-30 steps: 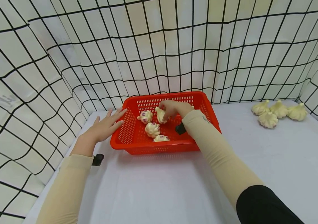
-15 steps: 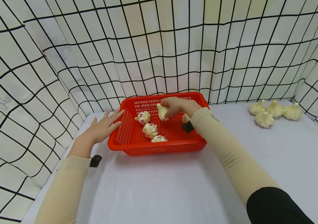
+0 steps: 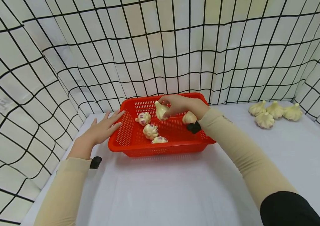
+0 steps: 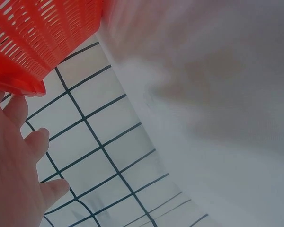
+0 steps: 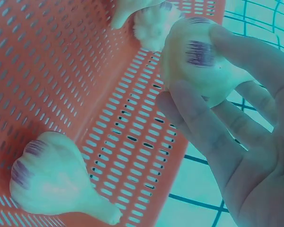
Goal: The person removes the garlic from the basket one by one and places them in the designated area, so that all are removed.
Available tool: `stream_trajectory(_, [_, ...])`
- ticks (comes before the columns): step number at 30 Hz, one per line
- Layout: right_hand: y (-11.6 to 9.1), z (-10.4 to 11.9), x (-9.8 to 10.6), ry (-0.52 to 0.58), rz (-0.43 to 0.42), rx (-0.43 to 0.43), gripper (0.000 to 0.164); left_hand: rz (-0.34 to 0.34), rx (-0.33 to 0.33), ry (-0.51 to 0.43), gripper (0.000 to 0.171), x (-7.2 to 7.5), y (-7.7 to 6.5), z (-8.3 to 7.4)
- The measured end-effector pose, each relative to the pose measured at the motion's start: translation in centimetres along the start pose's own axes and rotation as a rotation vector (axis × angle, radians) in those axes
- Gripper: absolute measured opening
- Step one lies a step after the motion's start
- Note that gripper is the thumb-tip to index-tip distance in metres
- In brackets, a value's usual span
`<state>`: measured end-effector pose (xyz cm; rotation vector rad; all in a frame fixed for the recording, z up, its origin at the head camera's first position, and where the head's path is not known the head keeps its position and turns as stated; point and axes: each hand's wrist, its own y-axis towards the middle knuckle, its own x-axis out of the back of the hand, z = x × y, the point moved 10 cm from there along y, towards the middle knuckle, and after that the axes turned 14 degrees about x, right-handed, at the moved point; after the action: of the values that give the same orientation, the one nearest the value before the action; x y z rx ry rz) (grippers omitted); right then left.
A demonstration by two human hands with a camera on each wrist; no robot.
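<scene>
Beige sleeve [image 3: 241, 152]: print [image 3: 227, 119] illegible; right fingers [image 5: 199, 116] grip garlic [image 5: 199, 59].

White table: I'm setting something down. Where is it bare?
Bare: the white table in front of the red basket, between the sleeves, and from the right sleeve to four garlic bulbs. Crowded: the basket, with other bulbs inside and the right hand over it.

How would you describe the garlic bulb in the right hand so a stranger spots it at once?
Find the red basket on the white table. In front of its far wall, the right hand holds a pale garlic bulb, stem uppermost in the head view. It alone is held; other bulbs lie in the basket or on the table.
</scene>
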<state>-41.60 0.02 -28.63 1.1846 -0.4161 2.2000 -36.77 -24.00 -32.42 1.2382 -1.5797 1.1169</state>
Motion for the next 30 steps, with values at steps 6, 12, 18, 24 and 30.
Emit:
stream_trajectory(6, [-1.4, 0.5, 0.7, 0.009, -0.045, 0.026, 0.064, 0.008, 0.006, -0.001, 0.066, -0.1, 0.0, 0.0])
stream_trajectory(12, [-2.9, 1.2, 1.5, 0.025, -0.083, 0.051, 0.064, 0.007, 0.007, -0.006, 0.066, 0.0, 0.0, -0.1])
stream_trajectory(18, [-4.6, 1.5, 2.3, 0.055, -0.121, 0.062, 0.065, 0.008, 0.001, -0.007, 0.066, 0.1, 0.0, -0.2])
stream_trajectory(24, [-6.1, 1.2, 3.1, 0.039, -0.175, 0.051, 0.065, 0.008, -0.001, -0.001, 0.066, 0.2, 0.0, -0.2])
stream_trajectory(30, [-7.1, 1.8, 3.7, 0.024, -0.213, 0.086, 0.062, 0.007, -0.003, -0.003, 0.066, 0.1, -0.1, -0.1])
